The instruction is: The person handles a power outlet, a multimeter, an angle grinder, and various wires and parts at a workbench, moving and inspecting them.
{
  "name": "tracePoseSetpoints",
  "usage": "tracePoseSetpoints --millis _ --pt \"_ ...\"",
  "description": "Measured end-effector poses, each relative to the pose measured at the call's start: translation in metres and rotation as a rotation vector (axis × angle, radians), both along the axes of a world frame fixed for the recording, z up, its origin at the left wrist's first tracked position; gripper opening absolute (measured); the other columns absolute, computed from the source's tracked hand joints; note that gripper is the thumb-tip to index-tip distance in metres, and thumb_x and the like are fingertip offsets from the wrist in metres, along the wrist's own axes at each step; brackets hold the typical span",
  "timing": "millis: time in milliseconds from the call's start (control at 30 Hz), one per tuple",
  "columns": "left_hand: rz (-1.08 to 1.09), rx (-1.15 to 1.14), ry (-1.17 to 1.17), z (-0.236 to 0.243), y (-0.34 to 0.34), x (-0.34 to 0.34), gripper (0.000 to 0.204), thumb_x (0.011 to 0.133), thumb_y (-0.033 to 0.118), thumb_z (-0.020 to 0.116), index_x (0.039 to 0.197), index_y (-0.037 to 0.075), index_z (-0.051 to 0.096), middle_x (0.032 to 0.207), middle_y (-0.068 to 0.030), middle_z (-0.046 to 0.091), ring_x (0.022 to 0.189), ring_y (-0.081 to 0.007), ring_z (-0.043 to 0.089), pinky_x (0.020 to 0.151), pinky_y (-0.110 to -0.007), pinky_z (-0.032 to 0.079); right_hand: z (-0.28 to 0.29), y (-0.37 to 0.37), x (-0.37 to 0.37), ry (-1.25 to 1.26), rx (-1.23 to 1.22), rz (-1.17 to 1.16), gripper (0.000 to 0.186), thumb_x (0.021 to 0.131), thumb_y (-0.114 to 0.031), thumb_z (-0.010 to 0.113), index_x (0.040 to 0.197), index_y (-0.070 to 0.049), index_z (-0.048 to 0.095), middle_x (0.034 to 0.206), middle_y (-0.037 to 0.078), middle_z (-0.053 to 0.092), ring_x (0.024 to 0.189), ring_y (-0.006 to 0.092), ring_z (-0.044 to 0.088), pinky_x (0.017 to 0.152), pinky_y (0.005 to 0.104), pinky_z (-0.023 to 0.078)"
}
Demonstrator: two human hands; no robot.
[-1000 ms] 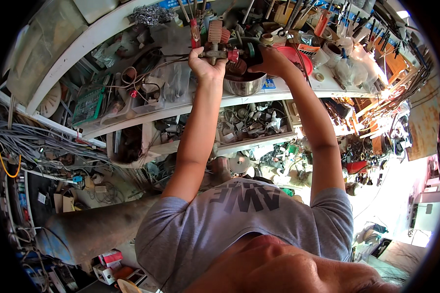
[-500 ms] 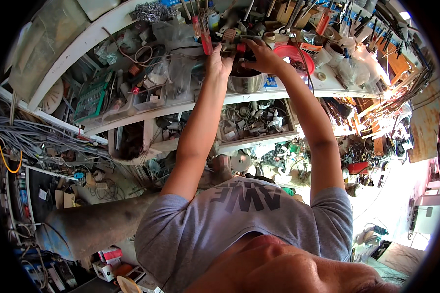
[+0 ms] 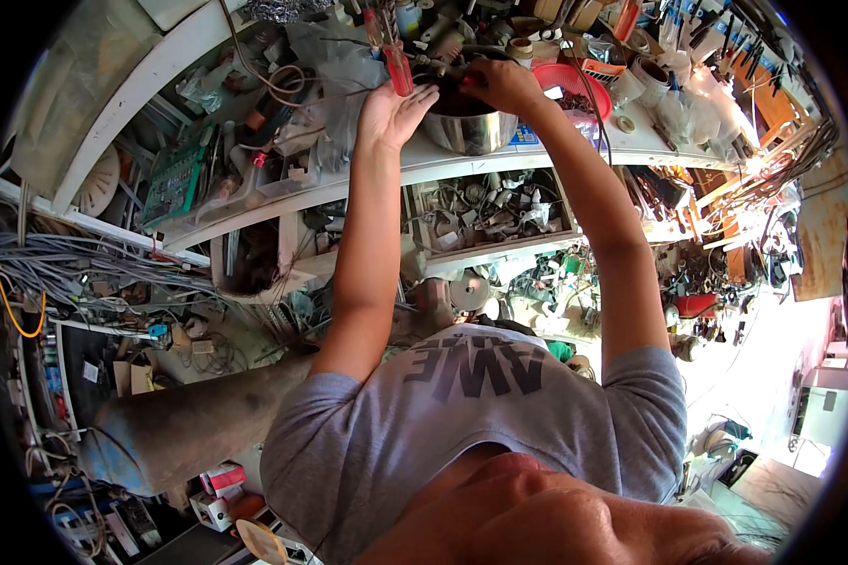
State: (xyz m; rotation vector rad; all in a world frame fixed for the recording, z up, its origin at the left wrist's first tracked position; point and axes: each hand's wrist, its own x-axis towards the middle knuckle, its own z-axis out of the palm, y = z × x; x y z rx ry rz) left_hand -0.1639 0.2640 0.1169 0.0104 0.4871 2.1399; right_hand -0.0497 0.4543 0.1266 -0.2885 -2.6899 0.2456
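A steel pot point(image 3: 471, 135) stands on the bench's front edge, its inside dark. Above its rim my right hand point(image 3: 507, 87) is closed, fingertips on a small red part point(image 3: 466, 82) beside a dull metal piece; its exact kind is hard to make out. My left hand point(image 3: 393, 115) is open, palm up, just left of the pot, with fingers stretched toward it. A screwdriver with a clear red handle point(image 3: 399, 71) overlaps the left fingers in view; I see no grip on it.
A red plastic basin point(image 3: 575, 89) with small dark pieces sits right of the pot. A green circuit board point(image 3: 174, 184) and plastic bags lie to the left. Below the benchtop, an open drawer point(image 3: 495, 247) holds jumbled parts. A large rusty cylinder point(image 3: 188, 428) lies lower left.
My left hand has moved left, away from the pot's rim, and turned palm up. The right hand's fingers have drawn in from spread to closed on the small red part.
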Motion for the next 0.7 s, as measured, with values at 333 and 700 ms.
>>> tracePoseSetpoints --millis 333,700 --pt "0.401 0.03 0.286 -0.018 -0.034 -0.015 0.022 0.096 0.016 0.053 0.112 0.001 0.05 0.114 -0.015 0.056 0.11 -0.0239 0.056 0.098 -0.037 0.047 0.025 -0.011 -0.004 0.041 0.19 -0.273 0.03 0.083 -0.036 0.064 0.111 -0.023 0.066 0.094 0.013 0.069 0.09 0.0293 0.066 0.081 0.038 0.051" --pt "0.472 -0.2 0.489 -0.043 -0.032 -0.012 0.04 0.094 0.03 0.057 0.122 0.004 0.046 0.136 -0.0139 0.046 0.125 -0.0276 0.046 0.109 -0.044 0.035 0.029 -0.04 0.065 0.446 -0.035 -0.018 0.044 0.08 -0.034 0.067 0.117 -0.011 0.058 0.089 0.018 0.066 0.083 0.0372 0.064 0.072 0.0447 0.051"
